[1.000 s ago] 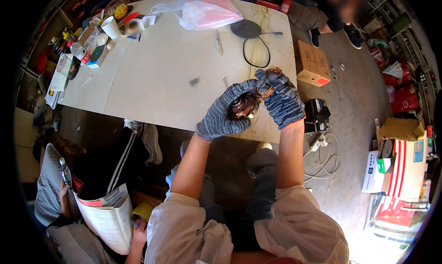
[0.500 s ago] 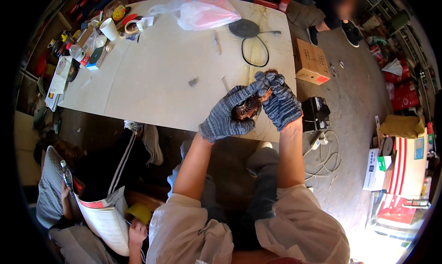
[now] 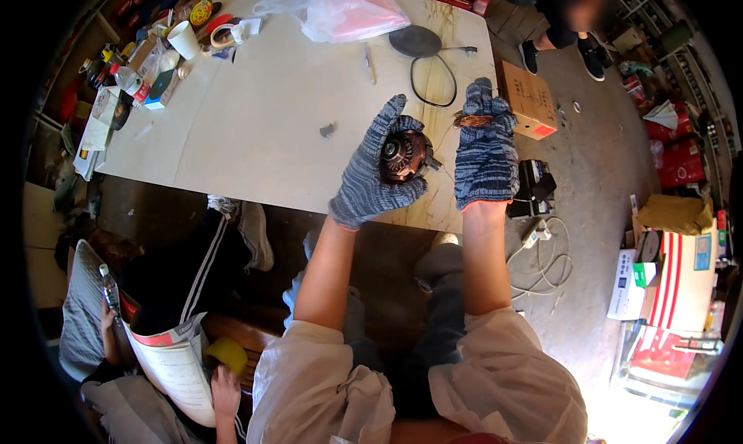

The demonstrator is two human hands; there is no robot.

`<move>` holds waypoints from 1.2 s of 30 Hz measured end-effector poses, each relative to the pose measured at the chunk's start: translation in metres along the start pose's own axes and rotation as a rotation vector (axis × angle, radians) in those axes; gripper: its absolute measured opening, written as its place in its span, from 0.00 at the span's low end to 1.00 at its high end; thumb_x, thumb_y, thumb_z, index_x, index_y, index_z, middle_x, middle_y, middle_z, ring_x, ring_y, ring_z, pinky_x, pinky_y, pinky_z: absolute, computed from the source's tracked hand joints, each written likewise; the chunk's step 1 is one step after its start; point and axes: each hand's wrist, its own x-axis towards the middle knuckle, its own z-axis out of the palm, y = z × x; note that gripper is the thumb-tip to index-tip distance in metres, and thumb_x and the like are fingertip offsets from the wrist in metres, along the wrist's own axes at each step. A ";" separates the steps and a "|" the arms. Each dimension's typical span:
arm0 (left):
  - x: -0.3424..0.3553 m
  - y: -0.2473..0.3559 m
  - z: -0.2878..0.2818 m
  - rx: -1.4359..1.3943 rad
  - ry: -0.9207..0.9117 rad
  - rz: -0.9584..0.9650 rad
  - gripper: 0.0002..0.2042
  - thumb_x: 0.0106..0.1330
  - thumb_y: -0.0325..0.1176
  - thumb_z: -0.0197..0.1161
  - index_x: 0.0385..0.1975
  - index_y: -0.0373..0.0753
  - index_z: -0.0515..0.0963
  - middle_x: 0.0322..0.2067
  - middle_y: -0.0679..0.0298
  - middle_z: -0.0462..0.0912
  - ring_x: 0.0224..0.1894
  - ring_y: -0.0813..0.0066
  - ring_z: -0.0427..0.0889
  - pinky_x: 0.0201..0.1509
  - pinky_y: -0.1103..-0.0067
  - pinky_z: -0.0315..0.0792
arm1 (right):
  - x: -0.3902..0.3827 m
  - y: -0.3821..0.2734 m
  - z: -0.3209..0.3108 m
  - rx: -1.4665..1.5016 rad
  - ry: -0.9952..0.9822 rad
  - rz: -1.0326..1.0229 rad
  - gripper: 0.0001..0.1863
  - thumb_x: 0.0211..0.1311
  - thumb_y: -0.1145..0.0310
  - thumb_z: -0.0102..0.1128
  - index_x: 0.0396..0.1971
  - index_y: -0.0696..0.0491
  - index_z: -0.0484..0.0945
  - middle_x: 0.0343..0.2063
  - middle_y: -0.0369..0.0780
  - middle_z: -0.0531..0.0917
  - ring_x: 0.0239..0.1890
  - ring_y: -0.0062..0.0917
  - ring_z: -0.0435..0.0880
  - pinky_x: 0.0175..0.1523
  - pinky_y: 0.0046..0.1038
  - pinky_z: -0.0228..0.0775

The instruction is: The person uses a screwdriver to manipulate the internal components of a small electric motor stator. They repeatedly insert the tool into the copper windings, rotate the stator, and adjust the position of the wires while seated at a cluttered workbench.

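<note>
My left hand (image 3: 362, 185), in a grey striped knit glove, cradles a round motor winding core (image 3: 404, 157). The part has a dark rim, copper-coloured coils and a hub at its centre. Just to the right, my right hand (image 3: 487, 165) wears a matching glove, its back toward me. It grips a small bundle of copper wire (image 3: 472, 121) across the fingers. A thin strand seems to trail between the two hands. Both hands are raised above the near right corner of the table (image 3: 255, 134). The fingertips of my right hand are partly hidden.
A black disc with a cable (image 3: 416, 41), a plastic bag (image 3: 348, 14) and a pen (image 3: 369, 63) lie on the table. Bottles, tape and a paper cup (image 3: 183, 40) crowd its left end. A carton (image 3: 528, 99) stands right; people are nearby.
My hands have moved apart. The right one has gone right and slightly up with the copper wire, while the left has turned the motor core to face upward.
</note>
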 end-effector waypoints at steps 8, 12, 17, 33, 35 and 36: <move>0.001 0.003 0.001 0.146 0.164 0.105 0.47 0.38 0.26 0.71 0.64 0.39 0.54 0.46 0.61 0.72 0.47 0.71 0.73 0.54 0.77 0.68 | 0.005 -0.006 0.014 1.441 0.066 0.103 0.19 0.64 0.77 0.42 0.54 0.61 0.69 0.53 0.39 0.74 0.54 0.22 0.72 0.58 0.22 0.62; -0.001 0.001 -0.008 0.258 0.216 0.145 0.47 0.37 0.29 0.72 0.63 0.38 0.56 0.45 0.60 0.72 0.47 0.67 0.73 0.54 0.74 0.68 | 0.001 -0.005 0.016 1.538 -0.169 0.006 0.20 0.56 0.75 0.52 0.50 0.56 0.72 0.45 0.43 0.78 0.46 0.28 0.78 0.50 0.26 0.69; 0.001 -0.001 -0.013 0.573 0.200 0.215 0.46 0.35 0.32 0.75 0.61 0.38 0.59 0.43 0.58 0.73 0.45 0.62 0.72 0.53 0.70 0.67 | -0.007 -0.007 0.024 1.173 -0.251 -0.270 0.07 0.52 0.75 0.51 0.33 0.57 0.71 0.26 0.48 0.75 0.31 0.43 0.75 0.35 0.35 0.67; 0.003 0.000 -0.005 0.775 0.024 0.175 0.45 0.37 0.32 0.75 0.62 0.41 0.59 0.46 0.57 0.73 0.48 0.57 0.70 0.54 0.68 0.67 | -0.010 0.007 0.010 1.251 -0.684 0.167 0.14 0.45 0.69 0.61 0.30 0.58 0.69 0.22 0.44 0.77 0.29 0.37 0.78 0.31 0.33 0.69; 0.003 0.001 -0.006 0.893 0.005 0.162 0.45 0.37 0.32 0.74 0.62 0.41 0.60 0.46 0.56 0.73 0.48 0.55 0.69 0.54 0.67 0.67 | -0.012 0.015 0.010 1.748 -0.817 0.394 0.11 0.53 0.66 0.57 0.30 0.58 0.70 0.21 0.40 0.77 0.28 0.30 0.79 0.30 0.29 0.69; 0.003 0.000 -0.006 0.900 -0.014 0.172 0.44 0.38 0.32 0.74 0.62 0.42 0.60 0.46 0.56 0.73 0.48 0.55 0.69 0.54 0.67 0.67 | -0.013 0.016 0.012 1.857 -0.939 0.526 0.10 0.63 0.65 0.48 0.31 0.57 0.72 0.23 0.36 0.77 0.28 0.21 0.78 0.29 0.25 0.68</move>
